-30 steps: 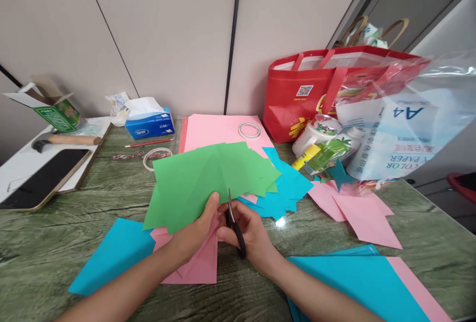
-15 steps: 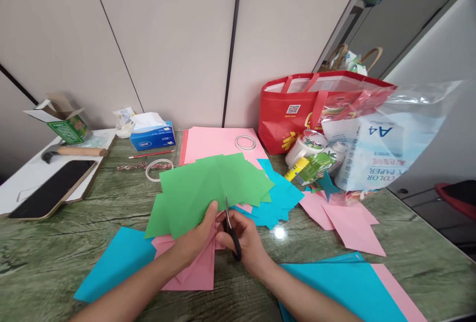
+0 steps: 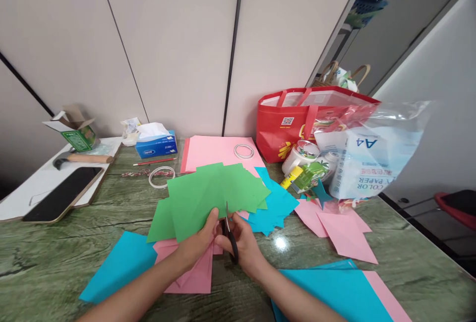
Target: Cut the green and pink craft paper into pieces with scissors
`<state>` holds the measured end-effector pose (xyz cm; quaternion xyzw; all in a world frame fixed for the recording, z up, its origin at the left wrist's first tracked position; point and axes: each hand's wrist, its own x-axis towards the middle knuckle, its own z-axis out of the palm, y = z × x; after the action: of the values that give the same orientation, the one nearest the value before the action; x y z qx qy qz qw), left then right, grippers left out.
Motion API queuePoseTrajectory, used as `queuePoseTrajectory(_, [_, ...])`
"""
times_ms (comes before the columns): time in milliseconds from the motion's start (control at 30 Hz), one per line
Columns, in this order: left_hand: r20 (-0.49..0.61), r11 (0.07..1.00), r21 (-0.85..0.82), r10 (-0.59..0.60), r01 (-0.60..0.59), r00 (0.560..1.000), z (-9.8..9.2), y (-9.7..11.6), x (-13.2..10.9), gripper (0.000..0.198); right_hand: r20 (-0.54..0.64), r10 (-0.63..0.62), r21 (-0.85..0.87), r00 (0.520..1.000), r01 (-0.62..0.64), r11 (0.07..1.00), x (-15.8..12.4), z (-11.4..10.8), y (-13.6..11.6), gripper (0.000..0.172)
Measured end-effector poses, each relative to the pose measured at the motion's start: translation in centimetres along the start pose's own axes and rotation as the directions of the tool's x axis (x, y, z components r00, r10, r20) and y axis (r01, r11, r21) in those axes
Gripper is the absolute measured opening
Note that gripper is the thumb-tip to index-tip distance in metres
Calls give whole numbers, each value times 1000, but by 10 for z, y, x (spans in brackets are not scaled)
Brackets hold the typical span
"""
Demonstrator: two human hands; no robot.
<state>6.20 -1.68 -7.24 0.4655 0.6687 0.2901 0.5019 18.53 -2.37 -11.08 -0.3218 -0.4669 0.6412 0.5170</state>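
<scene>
My left hand (image 3: 203,236) pinches a sheet of green paper (image 3: 191,200) at its lower right edge, the thumb lying on top. My right hand (image 3: 243,242) is closed round the black handles of a pair of scissors (image 3: 232,243). Their blades point away from me and meet the green sheet's edge just right of my left thumb. More green paper lies under and behind the held sheet. Blue pieces (image 3: 277,208) spread out to its right. Beneath my left wrist are pink sheets (image 3: 193,277).
A blue sheet (image 3: 119,265) lies left, a blue stack (image 3: 334,292) right. Behind stand a tissue box (image 3: 156,146), a red bag (image 3: 275,128) and a plastic paper pack (image 3: 372,163). A phone (image 3: 65,195) and hammer (image 3: 84,158) lie left, a yellow glue stick (image 3: 291,177) right.
The whole view has shifted slightly, with the background sitting lower. My hands keep their hold on the green paper and the scissors, almost in the same place.
</scene>
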Motion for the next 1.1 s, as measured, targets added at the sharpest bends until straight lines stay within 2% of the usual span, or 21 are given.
queuePoseTrajectory(100, [-28,992,56,-113,114,993,-1,5,-1,58,3,-5,12,1000,5,1000,1,-1,1,42])
queuePoseTrajectory(233, [20,985,84,-153,151,988,-5,12,-4,56,16,27,17,1000,-27,999,1,-3,3,43])
queuePoseTrajectory(400, [18,973,89,-213,211,977,-3,14,-4,56,-20,75,9,997,-74,997,0,-1,2,44])
queuePoseTrajectory(567, [73,980,-47,-189,193,979,0,-2,1,54,-39,97,14,994,-97,995,-1,1,-2,46])
queuePoseTrajectory(667, [47,984,-125,-124,129,991,1,-11,5,49,-51,112,13,992,-111,994,-2,0,-1,45])
queuePoseTrajectory(800, [35,985,-155,-67,72,997,1,-10,6,49,-64,126,11,990,-125,992,-1,-2,1,46])
queuePoseTrajectory(1000, [109,972,-100,-202,213,973,0,-3,3,59,-71,161,15,984,-160,987,-1,-3,3,44])
queuePoseTrajectory(1100, [110,976,-138,-154,169,982,1,-3,4,57,-81,181,0,980,-181,983,-2,-4,5,44])
